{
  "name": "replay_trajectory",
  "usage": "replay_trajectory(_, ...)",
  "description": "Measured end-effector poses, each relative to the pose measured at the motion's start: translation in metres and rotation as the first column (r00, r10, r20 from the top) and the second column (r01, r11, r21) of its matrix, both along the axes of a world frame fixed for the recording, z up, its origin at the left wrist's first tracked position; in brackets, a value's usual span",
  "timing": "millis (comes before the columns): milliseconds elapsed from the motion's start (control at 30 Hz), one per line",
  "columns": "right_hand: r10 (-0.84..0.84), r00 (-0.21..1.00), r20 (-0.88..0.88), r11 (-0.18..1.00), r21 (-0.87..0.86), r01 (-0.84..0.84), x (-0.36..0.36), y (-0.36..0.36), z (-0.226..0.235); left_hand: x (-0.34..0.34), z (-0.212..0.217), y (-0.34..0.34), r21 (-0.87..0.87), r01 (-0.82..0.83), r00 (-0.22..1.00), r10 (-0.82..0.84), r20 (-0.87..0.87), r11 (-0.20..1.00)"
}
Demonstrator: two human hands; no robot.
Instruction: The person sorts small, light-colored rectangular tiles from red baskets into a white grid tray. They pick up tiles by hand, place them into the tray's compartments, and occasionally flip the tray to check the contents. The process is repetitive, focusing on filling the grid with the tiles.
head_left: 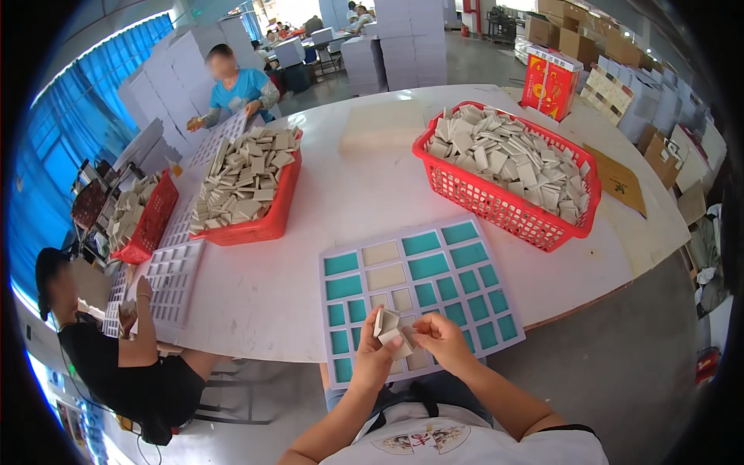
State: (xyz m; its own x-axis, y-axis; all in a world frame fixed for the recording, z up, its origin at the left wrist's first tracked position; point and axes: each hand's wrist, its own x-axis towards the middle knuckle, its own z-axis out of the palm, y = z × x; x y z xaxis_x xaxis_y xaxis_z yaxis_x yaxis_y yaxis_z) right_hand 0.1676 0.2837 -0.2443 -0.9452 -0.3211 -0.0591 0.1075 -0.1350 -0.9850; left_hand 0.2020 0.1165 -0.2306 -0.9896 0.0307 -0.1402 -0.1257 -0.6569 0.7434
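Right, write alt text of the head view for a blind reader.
A person's left hand holds small beige board pieces above a pale grid tray with teal and beige cells, the right hand close against the pieces. Two co-workers and three red plastic baskets heaped with similar pieces are at the white table.

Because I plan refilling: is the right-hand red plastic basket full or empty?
Full: in the red plastic basket, flat beige pieces heap above the rim.

White tray (520,335) partly hidden behind left hand (375,358), right hand (443,342) and beige pieces (390,322)
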Motion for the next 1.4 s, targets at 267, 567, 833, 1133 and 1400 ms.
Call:
replay_trajectory(267,-0.205,0.925,-0.318,0.903,0.302,0.305,0.009,0.033,0.017,0.0,-0.006,0.02,-0.056,-0.046,0.995,0.051,0.089,0.997)
replay_trajectory(567,-0.071,0.985,-0.156,0.909,0.396,0.128,0.004,0.069,0.002,-0.005,-0.003,-0.013,-0.17,-0.189,0.98,0.196,0.028,0.967)
replay_trajectory(833,-0.107,0.99,0.09,0.945,0.319,0.073,0.006,0.058,0.025,0.001,0.002,-0.02,-0.191,-0.212,0.973,0.226,0.056,0.958)
replay_trajectory(1133,-0.074,0.987,-0.14,0.87,0.475,0.133,0.015,0.054,-0.013,-0.004,0.004,-0.016,-0.167,-0.174,0.977,0.191,0.091,0.971)
replay_trajectory(1400,0.062,0.92,-0.386,0.794,0.577,0.189,0.011,0.05,-0.013,-0.001,-0.004,-0.014,-0.187,-0.154,0.979,0.175,0.105,0.97)
